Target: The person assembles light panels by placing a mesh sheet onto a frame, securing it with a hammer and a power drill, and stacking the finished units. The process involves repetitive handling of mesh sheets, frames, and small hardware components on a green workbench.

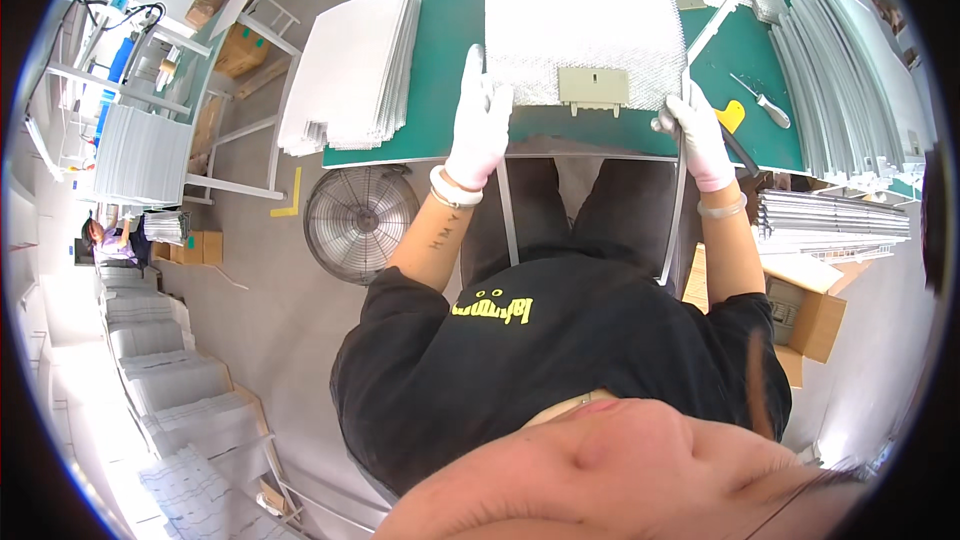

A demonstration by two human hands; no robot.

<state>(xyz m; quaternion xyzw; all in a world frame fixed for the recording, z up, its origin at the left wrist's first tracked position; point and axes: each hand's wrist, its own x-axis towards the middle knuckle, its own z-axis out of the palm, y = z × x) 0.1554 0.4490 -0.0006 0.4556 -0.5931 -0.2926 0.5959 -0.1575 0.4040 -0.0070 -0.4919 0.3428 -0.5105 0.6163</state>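
A white panel with a fine mesh surface (585,15) lies on the green table in front of me. Near its front edge sits a beige plastic piece (593,88) with small tabs and a dark slot. My gloved left hand (482,125) is at the panel's left edge, its fingers long and thumb towards the panel. A thin pale strip (509,220) comes out below it towards my lap; the grip on it is partly hidden. At the right edge, my gloved right hand (695,135) has its fingers closed around another thin pale strip (675,225).
White panel stacks stand left (350,70) and right (835,70) on the table (440,60). A yellow-and-black tool (733,118) and a screwdriver (775,113) lie right of my right hand. A floor fan (360,223) stands at left, an open cardboard box (820,325) at right.
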